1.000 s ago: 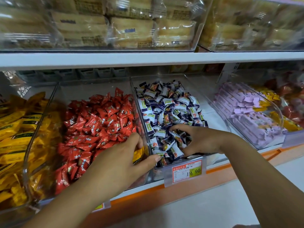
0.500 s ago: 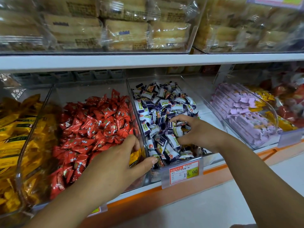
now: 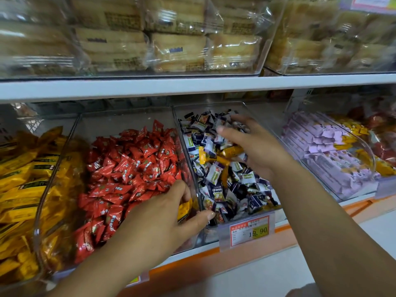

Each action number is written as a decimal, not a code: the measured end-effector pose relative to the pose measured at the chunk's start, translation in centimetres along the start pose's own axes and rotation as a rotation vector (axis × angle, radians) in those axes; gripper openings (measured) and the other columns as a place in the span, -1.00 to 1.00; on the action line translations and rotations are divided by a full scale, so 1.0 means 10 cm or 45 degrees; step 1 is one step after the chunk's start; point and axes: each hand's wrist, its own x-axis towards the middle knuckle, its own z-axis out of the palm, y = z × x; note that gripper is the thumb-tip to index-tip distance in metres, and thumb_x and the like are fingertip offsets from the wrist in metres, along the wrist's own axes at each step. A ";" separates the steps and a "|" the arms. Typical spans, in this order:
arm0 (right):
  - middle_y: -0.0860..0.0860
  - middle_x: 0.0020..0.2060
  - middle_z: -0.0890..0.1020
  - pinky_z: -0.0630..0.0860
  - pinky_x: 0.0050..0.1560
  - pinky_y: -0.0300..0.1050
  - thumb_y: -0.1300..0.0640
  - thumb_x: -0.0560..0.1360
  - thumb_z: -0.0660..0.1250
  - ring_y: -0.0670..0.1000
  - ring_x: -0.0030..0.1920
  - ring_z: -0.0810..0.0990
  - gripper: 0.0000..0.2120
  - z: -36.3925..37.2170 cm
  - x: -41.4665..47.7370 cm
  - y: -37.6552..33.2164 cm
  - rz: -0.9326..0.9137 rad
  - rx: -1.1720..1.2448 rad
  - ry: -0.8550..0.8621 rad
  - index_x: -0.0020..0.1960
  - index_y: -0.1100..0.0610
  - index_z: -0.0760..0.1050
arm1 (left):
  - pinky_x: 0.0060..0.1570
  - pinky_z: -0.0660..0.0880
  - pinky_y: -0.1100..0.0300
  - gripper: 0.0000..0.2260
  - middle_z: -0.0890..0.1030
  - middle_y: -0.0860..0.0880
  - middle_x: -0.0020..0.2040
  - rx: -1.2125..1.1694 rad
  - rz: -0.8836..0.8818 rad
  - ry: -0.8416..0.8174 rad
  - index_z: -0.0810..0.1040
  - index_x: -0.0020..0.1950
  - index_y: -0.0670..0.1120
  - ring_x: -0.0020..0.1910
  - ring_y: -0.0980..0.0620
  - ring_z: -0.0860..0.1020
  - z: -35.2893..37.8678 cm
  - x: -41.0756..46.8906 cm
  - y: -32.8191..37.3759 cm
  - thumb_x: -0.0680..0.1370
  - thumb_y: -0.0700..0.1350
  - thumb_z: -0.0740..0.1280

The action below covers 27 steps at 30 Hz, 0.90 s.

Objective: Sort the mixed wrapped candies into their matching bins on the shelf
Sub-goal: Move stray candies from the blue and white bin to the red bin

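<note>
Shelf (image 3: 192, 87): right hand (image 3: 255, 151) deeper, grip spread (yellow candies (image 3: 231, 151) uncovered); left hand (image 3: 162, 217) pinches yellow candy (image 3: 184, 210)

1. Left of the price tag (image 3: 249, 230), my left hand (image 3: 158, 213) covers most of the yellow candy (image 3: 184, 211) it holds.
2. Above the tag, my right hand (image 3: 255, 151) is blurred and hides candies.
3. The tag's small print is unreadable.
4. Far left of it, the yellow-candy bin (image 3: 38, 221) is cut off.

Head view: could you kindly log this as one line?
left hand: grips yellow wrapped candy; right hand: open over clear bin of blue-white candies; yellow strays inside
</note>
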 end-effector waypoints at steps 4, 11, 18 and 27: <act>-0.14 0.28 0.43 0.52 0.02 -0.04 0.15 0.56 0.33 -0.06 0.15 0.51 -0.56 -0.17 -0.09 -0.07 -0.002 -0.024 -0.085 0.40 -0.07 0.37 | -0.43 0.22 0.22 -0.48 0.36 0.01 -0.38 -0.003 0.000 -0.004 0.22 -0.04 0.16 -0.42 0.08 0.35 0.00 0.01 0.01 0.27 0.52 -0.04; -0.08 0.20 0.57 0.53 0.17 0.08 0.34 0.57 0.28 -0.02 0.17 0.55 -0.62 -0.48 -0.33 -0.02 -0.076 -0.489 -0.116 0.16 -0.13 0.52 | -0.40 0.26 0.18 -0.47 0.39 -0.01 -0.36 -0.007 -0.003 -0.007 0.22 -0.03 0.15 -0.43 0.07 0.35 0.00 0.01 0.01 0.27 0.52 -0.04; -0.19 -0.01 0.61 0.39 -0.21 -0.49 0.02 0.49 0.41 -0.32 -0.07 0.52 -0.75 -0.40 -0.48 0.15 -0.192 -0.943 -0.076 0.16 -0.14 0.54 | -0.39 0.25 0.18 -0.48 0.36 -0.02 -0.37 -0.005 0.003 -0.003 0.23 -0.04 0.15 -0.43 0.06 0.34 0.01 0.01 0.00 0.28 0.52 -0.03; -0.09 0.01 0.56 0.58 -0.16 -0.14 0.16 0.52 0.37 -0.02 -0.07 0.63 -0.72 -0.31 -0.41 0.11 -0.234 -0.877 0.079 0.13 -0.16 0.56 | -0.35 0.32 0.15 -0.51 0.40 -0.10 -0.30 -0.010 -0.015 -0.011 0.22 -0.04 0.16 -0.35 0.01 0.40 0.00 0.00 0.00 0.30 0.51 -0.02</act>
